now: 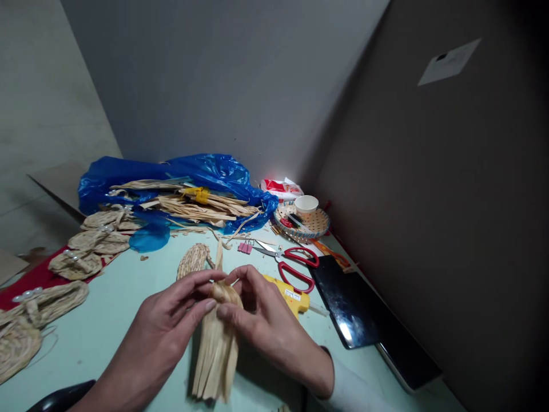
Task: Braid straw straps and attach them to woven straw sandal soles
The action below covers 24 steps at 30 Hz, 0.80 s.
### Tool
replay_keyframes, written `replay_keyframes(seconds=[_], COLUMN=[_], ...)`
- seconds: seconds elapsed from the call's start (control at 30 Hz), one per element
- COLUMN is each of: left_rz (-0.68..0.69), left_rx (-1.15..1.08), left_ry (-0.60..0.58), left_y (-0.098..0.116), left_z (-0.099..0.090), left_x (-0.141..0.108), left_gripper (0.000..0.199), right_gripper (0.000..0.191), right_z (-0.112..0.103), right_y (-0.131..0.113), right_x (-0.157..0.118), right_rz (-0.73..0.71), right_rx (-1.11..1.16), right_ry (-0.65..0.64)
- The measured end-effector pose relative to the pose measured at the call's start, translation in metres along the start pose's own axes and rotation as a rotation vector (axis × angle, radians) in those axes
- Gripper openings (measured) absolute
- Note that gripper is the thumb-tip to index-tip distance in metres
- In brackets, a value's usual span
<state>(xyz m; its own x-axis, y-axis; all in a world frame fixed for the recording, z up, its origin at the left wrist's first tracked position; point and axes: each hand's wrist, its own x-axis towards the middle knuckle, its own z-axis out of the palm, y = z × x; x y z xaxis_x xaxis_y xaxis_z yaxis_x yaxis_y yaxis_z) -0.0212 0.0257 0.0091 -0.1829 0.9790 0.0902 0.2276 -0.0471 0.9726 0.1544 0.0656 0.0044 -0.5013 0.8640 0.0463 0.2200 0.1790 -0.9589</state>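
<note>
Near the table's front, a bundle of pale dried husk strips (217, 352) is held between my two hands, its loose ends fanned toward me. My left hand (169, 329) pinches its upper left side, thumb near the top. From the other side my right hand (268, 323) grips the twisted upper part with thumb and fingers. A narrow strip sticks up beyond my fingertips. Just behind my hands lies a coiled, braided straw piece (193, 260). Partly hidden behind my right hand is a yellow glue gun (290, 295). Red-handled scissors (278, 254) lie beyond it, blades parted.
A blue plastic bag (214, 166) with tied husk strips (201, 209) lies at the back. Woven straw slippers (77, 263) line the left. A basket (315, 226) holds a white bowl (306, 203). A pink binder clip (245, 248) and black tablet (343, 303) lie rightward.
</note>
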Motion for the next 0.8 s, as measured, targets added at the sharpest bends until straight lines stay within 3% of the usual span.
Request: replay_keyframes(seconds=[0.23,0.47,0.57,0.67,0.8], left_rz=[0.041,-0.094,-0.100,-0.132,-0.197], left_rx=[0.093,-0.062,-0.190,-0.259,-0.246], left_ry=[0.050,0.128,0.098,-0.023,-0.080], left_y=[-0.003,-0.014,-0.017,-0.019,-0.021], left_z=[-0.003,-0.011,-0.008,-0.002,-0.002], left_x=[0.004,0.010,0.011,0.011,0.011], left_gripper=[0.035,0.047,0.058,0.070,0.066], right_gripper=[0.019,0.035,0.037,0.043,0.039], right_z=[-0.001,0.000,0.002,0.006,0.010], right_y=[0.005,0.005,0.003,0.001,0.004], right_x=[0.010,0.010,0.009,0.009,0.009], right_rz=[0.098,0.120,0.114,0.114,0.097], right_rx=[0.305,0.616,0.639,0.624,0.543], right_ry=[0.186,0.165,0.171,0.125,0.149])
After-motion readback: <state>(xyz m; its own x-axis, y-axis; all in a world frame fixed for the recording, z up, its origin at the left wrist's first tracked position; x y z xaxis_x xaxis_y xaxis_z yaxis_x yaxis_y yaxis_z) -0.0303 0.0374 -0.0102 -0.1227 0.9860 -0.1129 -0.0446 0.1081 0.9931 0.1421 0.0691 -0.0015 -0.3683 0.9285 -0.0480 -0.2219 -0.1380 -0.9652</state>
